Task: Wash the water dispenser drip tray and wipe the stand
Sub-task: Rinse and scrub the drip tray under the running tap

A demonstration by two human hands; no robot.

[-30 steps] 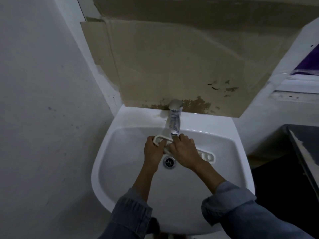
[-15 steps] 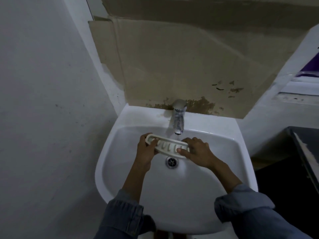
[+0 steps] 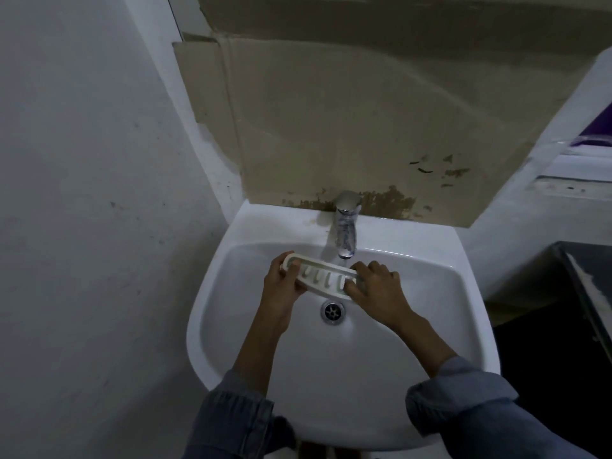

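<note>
The white slotted drip tray is held lengthwise above the white sink basin, just under the chrome tap. My left hand grips the tray's left end. Its right end is gripped by my right hand, with the fingers curled over the rim. A thin stream of water falls from the spout onto the tray's right part. The drain lies directly below the tray. The stand is out of view.
A stained cardboard sheet covers the wall behind the tap. A white wall stands close on the left. A dark counter edge sits at the right, beside the basin.
The tray has shifted left and turned so its slotted face shows. My right hand moved from the tray's middle to its right end. The camera has tilted slightly.
</note>
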